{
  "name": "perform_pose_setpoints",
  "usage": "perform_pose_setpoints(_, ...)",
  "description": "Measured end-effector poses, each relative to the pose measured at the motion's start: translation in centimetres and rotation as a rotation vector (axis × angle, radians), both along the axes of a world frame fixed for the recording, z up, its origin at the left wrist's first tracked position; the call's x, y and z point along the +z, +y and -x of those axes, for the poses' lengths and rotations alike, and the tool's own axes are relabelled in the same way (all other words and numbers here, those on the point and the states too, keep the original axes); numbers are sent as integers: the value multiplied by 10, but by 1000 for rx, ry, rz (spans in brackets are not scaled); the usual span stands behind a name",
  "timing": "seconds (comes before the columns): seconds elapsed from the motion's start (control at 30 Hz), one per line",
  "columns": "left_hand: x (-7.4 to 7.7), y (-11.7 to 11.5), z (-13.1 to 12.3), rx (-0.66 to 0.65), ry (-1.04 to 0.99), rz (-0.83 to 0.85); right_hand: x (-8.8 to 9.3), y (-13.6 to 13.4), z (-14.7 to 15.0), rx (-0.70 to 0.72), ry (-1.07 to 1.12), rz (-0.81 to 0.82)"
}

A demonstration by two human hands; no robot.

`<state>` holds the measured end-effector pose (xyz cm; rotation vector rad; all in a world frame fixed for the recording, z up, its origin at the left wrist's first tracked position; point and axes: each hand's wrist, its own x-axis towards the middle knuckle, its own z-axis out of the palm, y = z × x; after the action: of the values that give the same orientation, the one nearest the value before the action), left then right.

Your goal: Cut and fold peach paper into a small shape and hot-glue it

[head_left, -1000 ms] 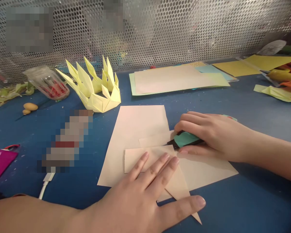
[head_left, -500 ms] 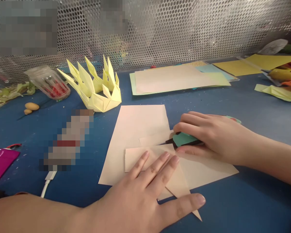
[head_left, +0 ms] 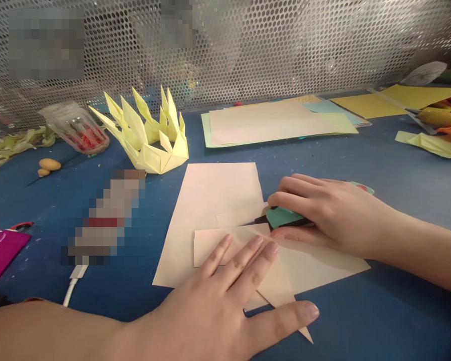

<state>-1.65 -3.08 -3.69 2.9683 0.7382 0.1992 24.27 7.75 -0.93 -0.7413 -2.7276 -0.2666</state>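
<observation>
My left hand (head_left: 225, 296) lies flat with fingers spread on a folded cream paper piece (head_left: 274, 286), pressing it onto a larger cream sheet (head_left: 210, 200) on the blue table. My right hand (head_left: 323, 210) is closed round a teal utility knife (head_left: 283, 216). The knife's dark tip touches the paper just beyond my left fingertips, along the folded piece's upper edge. Most of the knife's body is hidden under my right fingers.
A yellow folded paper crown (head_left: 150, 135) stands behind the sheet. A stack of pale papers (head_left: 274, 123) lies farther back. A plastic cup (head_left: 75, 128) lies on its side at the left, a magenta object (head_left: 0, 253) at the left edge, yellow paper (head_left: 398, 98) at the right. Perforated metal mesh (head_left: 285, 45) walls the back.
The knife tip has crept slightly leftward along the paper. My left hand has stayed pressed in place.
</observation>
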Motion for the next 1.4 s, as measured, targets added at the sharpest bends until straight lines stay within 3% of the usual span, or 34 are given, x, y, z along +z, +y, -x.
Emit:
perform_pose_setpoints(0.43,-3,0,1,-4,-23,-16,-8,4,-2,18,39,27)
perform_pose_setpoints(0.77,12,8,5,-97,30,-61,14,5,-18,158,-52,337)
perform_pose_setpoints(1.0,18,9,7,-136,93,-178,20,2,-15,203,-98,264)
perform_pose_setpoints(1.4,17,10,5,-134,101,-207,20,-1,-11,205,-66,235)
